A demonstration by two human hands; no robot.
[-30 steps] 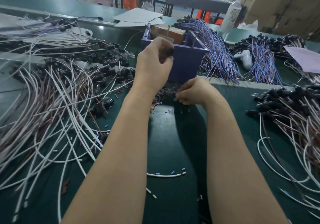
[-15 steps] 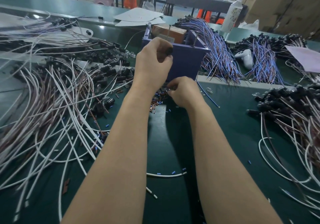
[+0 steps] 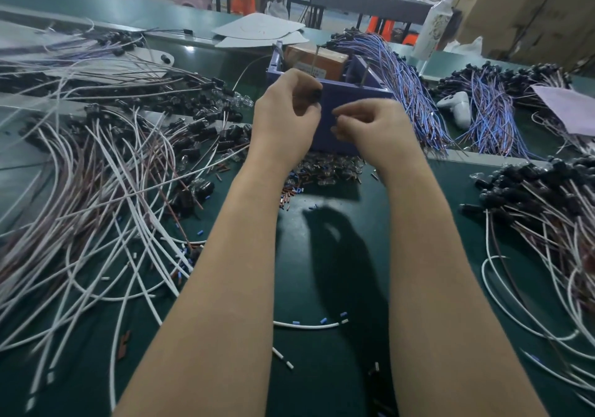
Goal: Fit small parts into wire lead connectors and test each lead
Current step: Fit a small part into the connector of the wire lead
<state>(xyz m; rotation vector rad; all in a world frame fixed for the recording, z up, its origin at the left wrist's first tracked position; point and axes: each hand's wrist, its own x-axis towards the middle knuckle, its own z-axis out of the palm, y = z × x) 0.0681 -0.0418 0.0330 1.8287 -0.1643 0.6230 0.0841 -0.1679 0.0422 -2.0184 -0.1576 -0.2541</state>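
My left hand (image 3: 286, 117) is raised in front of the purple box (image 3: 347, 101) and grips a black connector (image 3: 317, 94) between thumb and fingers. My right hand (image 3: 370, 130) is lifted beside it, fingers curled, pinching a small part (image 3: 335, 119) that is mostly hidden. The two hands are a short gap apart. Below them lies a heap of small clear parts (image 3: 328, 168) on the green table (image 3: 322, 255).
White and brown leads with black connectors (image 3: 96, 175) spread over the left. More leads (image 3: 547, 210) lie at the right. Blue-purple wire bundles (image 3: 405, 85) and a white tool (image 3: 457, 107) sit behind. A loose white lead (image 3: 309, 325) lies near me.
My right hand rose from the heap of small parts on the table up to the level of my left hand. The left hand stayed in place with the connector.
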